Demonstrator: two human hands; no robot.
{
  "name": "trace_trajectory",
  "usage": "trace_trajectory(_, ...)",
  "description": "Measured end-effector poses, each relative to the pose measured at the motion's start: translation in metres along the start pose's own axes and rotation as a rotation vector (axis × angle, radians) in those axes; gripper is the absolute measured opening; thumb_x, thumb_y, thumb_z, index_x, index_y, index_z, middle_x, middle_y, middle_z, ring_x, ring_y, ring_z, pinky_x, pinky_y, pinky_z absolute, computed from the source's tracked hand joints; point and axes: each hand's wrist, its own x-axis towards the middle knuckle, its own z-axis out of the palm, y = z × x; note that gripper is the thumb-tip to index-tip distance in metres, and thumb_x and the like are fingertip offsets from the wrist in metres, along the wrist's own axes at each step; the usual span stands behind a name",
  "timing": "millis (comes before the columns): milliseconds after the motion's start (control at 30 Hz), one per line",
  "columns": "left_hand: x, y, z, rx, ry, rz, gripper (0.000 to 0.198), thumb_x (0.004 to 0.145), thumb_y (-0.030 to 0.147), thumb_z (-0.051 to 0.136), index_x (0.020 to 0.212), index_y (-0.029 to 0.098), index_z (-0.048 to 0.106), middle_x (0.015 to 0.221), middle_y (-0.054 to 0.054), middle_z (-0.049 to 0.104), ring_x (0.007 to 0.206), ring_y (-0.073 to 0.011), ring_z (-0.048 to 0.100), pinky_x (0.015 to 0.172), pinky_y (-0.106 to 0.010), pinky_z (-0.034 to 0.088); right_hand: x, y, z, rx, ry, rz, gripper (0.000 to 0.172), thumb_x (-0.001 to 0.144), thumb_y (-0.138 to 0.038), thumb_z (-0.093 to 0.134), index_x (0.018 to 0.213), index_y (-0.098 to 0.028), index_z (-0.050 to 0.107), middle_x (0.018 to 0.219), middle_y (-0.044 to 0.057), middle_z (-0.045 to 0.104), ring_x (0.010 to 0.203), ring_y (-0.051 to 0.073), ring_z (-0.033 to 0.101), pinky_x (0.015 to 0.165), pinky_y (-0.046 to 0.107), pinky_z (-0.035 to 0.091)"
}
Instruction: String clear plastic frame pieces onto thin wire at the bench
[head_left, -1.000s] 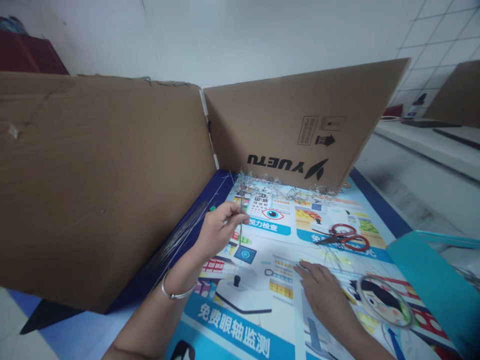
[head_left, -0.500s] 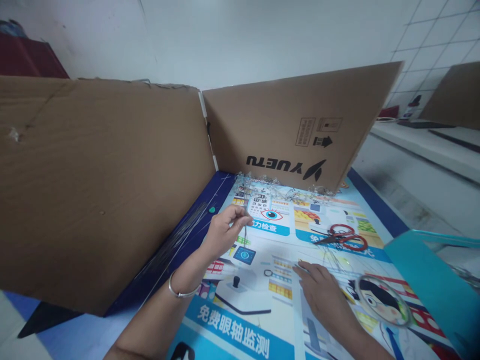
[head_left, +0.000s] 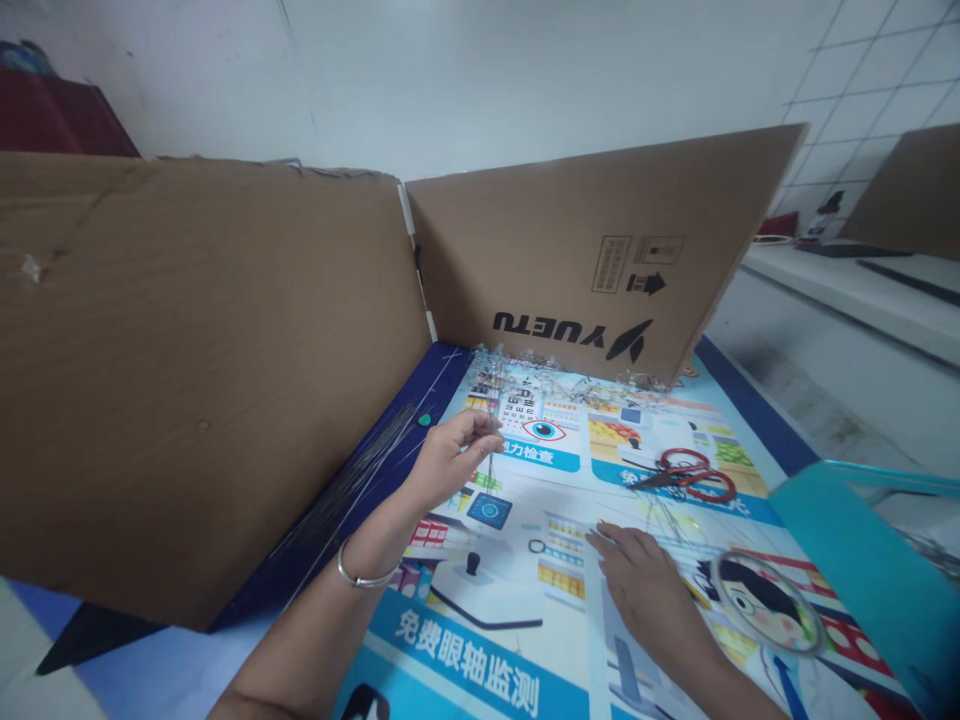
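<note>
Strands, thin, held about upright in the left hand, thumb and fingers closed in a pinch; bundle laid at nine o'clock from that hand, clear bits at two. Right hand, at four o'clock, rested on the sheet, fingers loosely curled, any hold at their tips not to be told; scissors placed at one o'clock from it. Step in hand judged to be the steadying of the strands; for the next move, a light, even pinch is called for.
</note>
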Motion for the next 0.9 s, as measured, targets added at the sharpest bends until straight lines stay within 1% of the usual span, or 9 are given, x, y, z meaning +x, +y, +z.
trace_trajectory(100,0.001,-0.004,0.000,-0.009,-0.018,-0.021,0.019,0.079,0.027,0.056,0.094,0.016,0.060,0.079,-0.003,0.066,0.074,-0.0143,0.061,0.070,-0.026,0.047,0.001,0.000,-0.001,0.001,0.001,-0.002,0.034,0.084,-0.016,0.039,0.112,-0.023,0.057,0.116,0.005,0.057,0.100,0.025,0.048,0.081,0.040,0.042)
trace_trajectory(167,0.001,-0.004,0.000,-0.004,-0.034,-0.031,0.020,0.080,0.028,0.055,0.095,0.016,0.061,0.079,-0.003,0.066,0.074,-0.0143,0.060,0.070,-0.026,0.047,0.001,0.000,-0.001,0.003,0.001,-0.007,0.034,0.084,-0.017,0.039,0.112,-0.023,0.057,0.116,0.006,0.057,0.101,0.025,0.048,0.081,0.040,0.042)
trace_trajectory(300,0.002,-0.002,-0.003,0.007,-0.079,-0.020,0.017,0.081,0.026,0.052,0.080,0.016,0.065,0.090,-0.005,0.067,0.083,-0.0152,0.060,0.073,-0.025,0.046,0.001,0.001,0.000,0.004,0.010,-0.016,0.034,0.084,-0.017,0.039,0.112,-0.024,0.057,0.115,0.006,0.057,0.100,0.025,0.048,0.081,0.040,0.042)
trace_trajectory(367,0.003,-0.001,-0.004,-0.010,-0.120,-0.017,0.020,0.082,0.026,0.050,0.075,0.015,0.065,0.088,-0.005,0.067,0.083,-0.0151,0.059,0.072,-0.025,0.046,0.000,0.001,0.000,0.008,0.016,-0.021,0.035,0.084,-0.017,0.039,0.112,-0.024,0.057,0.116,0.005,0.057,0.100,0.025,0.048,0.081,0.039,0.042)
trace_trajectory(467,0.005,-0.001,-0.006,-0.051,-0.192,-0.030,0.021,0.083,0.025,0.048,0.077,0.015,0.065,0.079,-0.004,0.067,0.075,-0.0134,0.059,0.069,-0.025,0.047,0.001,0.001,-0.001,0.010,0.021,-0.018,0.035,0.084,-0.017,0.039,0.112,-0.024,0.057,0.116,0.005,0.058,0.100,0.025,0.048,0.080,0.039,0.042)
trace_trajectory(533,0.006,-0.001,-0.008,-0.055,-0.213,-0.045,0.019,0.082,0.023,0.049,0.077,0.015,0.065,0.078,-0.003,0.067,0.074,-0.0129,0.060,0.069,-0.025,0.047,0.001,0.001,-0.001,0.007,0.017,-0.015,0.035,0.084,-0.017,0.038,0.112,-0.024,0.057,0.116,0.005,0.058,0.101,0.025,0.048,0.080,0.039,0.043)
trace_trajectory(600,0.006,0.000,-0.010,-0.037,-0.208,-0.050,0.017,0.082,0.021,0.050,0.077,0.015,0.066,0.078,-0.003,0.067,0.074,-0.0126,0.060,0.069,-0.024,0.047,0.000,0.001,-0.001,0.004,0.016,-0.011,0.036,0.084,-0.016,0.038,0.112,-0.024,0.058,0.116,0.005,0.058,0.100,0.025,0.048,0.079,0.039,0.043)
trace_trajectory(733,0.006,0.003,-0.013,-0.003,-0.141,-0.018,0.017,0.081,0.020,0.051,0.074,0.015,0.066,0.078,-0.003,0.067,0.073,-0.0124,0.061,0.069,-0.024,0.047,0.000,0.002,0.001,0.002,0.022,-0.019,0.035,0.083,-0.017,0.039,0.113,-0.024,0.057,0.116,0.005,0.057,0.100,0.025,0.048,0.080,0.039,0.043)
trace_trajectory(900,0.005,0.001,-0.011,0.028,-0.096,0.007,0.015,0.081,0.021,0.052,0.075,0.017,0.065,0.076,-0.001,0.067,0.071,-0.0118,0.061,0.067,-0.023,0.047,0.000,0.002,0.001,0.001,0.024,-0.016,0.034,0.084,-0.017,0.039,0.112,-0.024,0.057,0.116,0.006,0.058,0.100,0.024,0.049,0.081,0.039,0.043)
